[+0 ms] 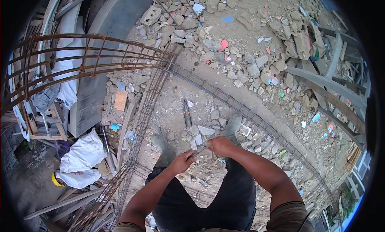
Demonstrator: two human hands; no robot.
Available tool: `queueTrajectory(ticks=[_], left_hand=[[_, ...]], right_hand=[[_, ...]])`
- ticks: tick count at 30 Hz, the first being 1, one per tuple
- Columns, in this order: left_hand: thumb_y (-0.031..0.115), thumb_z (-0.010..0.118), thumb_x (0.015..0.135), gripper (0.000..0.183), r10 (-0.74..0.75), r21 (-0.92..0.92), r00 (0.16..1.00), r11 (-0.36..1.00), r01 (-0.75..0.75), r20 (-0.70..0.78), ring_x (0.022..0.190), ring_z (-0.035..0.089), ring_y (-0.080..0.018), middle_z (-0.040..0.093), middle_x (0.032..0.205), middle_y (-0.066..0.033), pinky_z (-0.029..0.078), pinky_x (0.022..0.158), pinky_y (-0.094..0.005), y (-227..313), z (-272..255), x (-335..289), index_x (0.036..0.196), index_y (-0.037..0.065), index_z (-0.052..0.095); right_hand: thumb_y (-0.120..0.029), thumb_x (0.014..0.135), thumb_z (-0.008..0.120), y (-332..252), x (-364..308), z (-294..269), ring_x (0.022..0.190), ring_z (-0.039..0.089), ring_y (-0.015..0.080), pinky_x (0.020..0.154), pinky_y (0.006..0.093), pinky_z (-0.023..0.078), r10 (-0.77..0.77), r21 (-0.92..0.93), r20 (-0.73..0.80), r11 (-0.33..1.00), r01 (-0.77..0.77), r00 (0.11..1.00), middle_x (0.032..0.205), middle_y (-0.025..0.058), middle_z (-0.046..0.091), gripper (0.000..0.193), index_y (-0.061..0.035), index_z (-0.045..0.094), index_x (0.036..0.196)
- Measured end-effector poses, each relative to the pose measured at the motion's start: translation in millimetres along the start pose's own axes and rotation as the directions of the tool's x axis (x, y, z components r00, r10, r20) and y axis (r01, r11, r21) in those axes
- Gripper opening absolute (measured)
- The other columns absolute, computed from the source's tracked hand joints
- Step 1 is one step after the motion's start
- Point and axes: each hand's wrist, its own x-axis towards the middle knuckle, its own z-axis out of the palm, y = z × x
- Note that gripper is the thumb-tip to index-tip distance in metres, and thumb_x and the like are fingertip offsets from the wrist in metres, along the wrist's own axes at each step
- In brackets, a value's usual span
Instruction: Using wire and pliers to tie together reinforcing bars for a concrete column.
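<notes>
My left hand (183, 162) and my right hand (220, 146) are close together in front of my knees, both with fingers closed. A short thin strand that looks like tie wire (203, 150) runs between their fingertips. Beyond them on the dirt lies a pair of pincers (187, 113) with long handles, touched by neither hand. Pale broken tile pieces (206, 130) lie just past my right hand. My boots (232, 126) stand apart on the rubble, on either side of the pincers.
Rusty rebar cages run along my left (146, 105) and diagonally on my right (240, 107), meeting ahead. A raised column cage (86, 57) extends left from there. White sacks (82, 158) and timber lie at left. Broken concrete (256, 65) covers the ground ahead; planks (321, 79) stand at right.
</notes>
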Motion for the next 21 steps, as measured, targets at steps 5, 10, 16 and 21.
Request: queueTrajectory(ticks=[5, 10, 16, 21], left_hand=[[0.018, 0.057, 0.096, 0.023, -0.028, -0.254, 0.969, 0.967, -0.036, -0.244, 0.077, 0.058, -0.0167, 0.063, 0.089, -0.0054, 0.048, 0.072, -0.0335, -99, 8, 130, 0.116, 0.006, 0.059], [0.018, 0.054, 0.098, 0.010, -0.429, -0.976, 0.883, 0.180, -0.125, -0.192, 0.088, 0.059, -0.0154, 0.064, 0.097, -0.0025, 0.046, 0.075, -0.0267, -156, -23, 245, 0.108, 0.017, 0.052], [0.017, 0.046, 0.101, 0.008, -0.276, -0.980, 0.941, 0.093, -0.176, -0.195, 0.108, 0.058, -0.0209, 0.064, 0.121, -0.0107, 0.044, 0.093, -0.0370, -215, -86, 338, 0.109, 0.015, 0.049], [0.013, 0.037, 0.102, 0.016, -0.255, -0.942, 0.944, 0.311, -0.124, -0.209, 0.109, 0.056, -0.0233, 0.059, 0.132, -0.0140, 0.043, 0.095, -0.0366, -213, -103, 372, 0.117, 0.012, 0.044]], right_hand=[[-0.032, 0.092, 0.058, 78, 131, -10, 0.090, 0.064, 0.0407, 0.081, 0.0497, 0.049, 0.015, -0.050, -0.174, 0.998, -0.024, 0.985, 0.090, 0.0203, 0.067, 0.030, -0.0067, 0.066, 0.105], [-0.038, 0.091, 0.060, 129, 245, 21, 0.100, 0.063, 0.0416, 0.086, 0.0460, 0.049, 0.446, 0.523, -0.392, 0.828, -0.204, 0.805, 0.101, 0.0244, 0.066, 0.041, -0.0082, 0.058, 0.119], [-0.031, 0.094, 0.057, 108, 348, 84, 0.103, 0.061, 0.0403, 0.089, 0.0442, 0.047, 0.434, 0.715, -0.311, 0.693, -0.092, 0.845, 0.110, 0.0243, 0.065, 0.032, -0.0083, 0.059, 0.117], [-0.021, 0.093, 0.060, 153, 395, 109, 0.091, 0.063, 0.0438, 0.082, 0.0462, 0.048, 0.443, 0.479, -0.749, 0.876, -0.059, 0.493, 0.092, 0.0221, 0.066, 0.029, 0.0010, 0.057, 0.112]])
